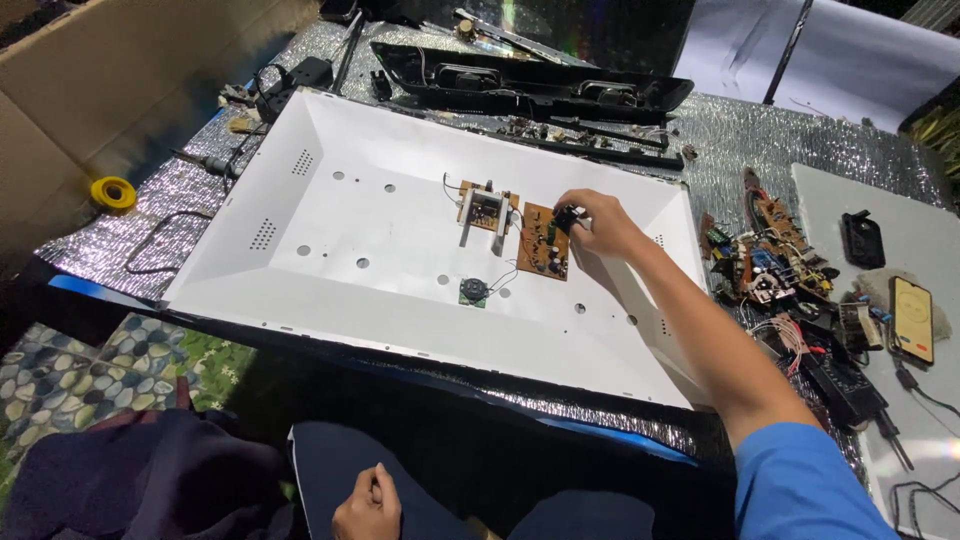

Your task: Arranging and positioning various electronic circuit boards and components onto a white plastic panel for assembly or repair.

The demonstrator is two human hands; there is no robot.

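A large white shallow panel [330,250] lies on a silver foil-covered surface. Near its middle sit two brown circuit boards, one with white brackets [486,211] and one to its right [543,243], plus a small round green part [473,292]. My right hand [592,220] reaches across the panel and pinches a small dark component at the top right corner of the right board. My left hand [368,505] rests closed on my lap at the bottom of the view, holding nothing that I can see.
A long black frame piece [530,88] lies beyond the panel. A heap of circuit boards and wires [775,270] sits right of it, with a phone [912,318] and a black adapter [862,239] on a white board. A yellow tape roll [113,192] lies left, by cardboard.
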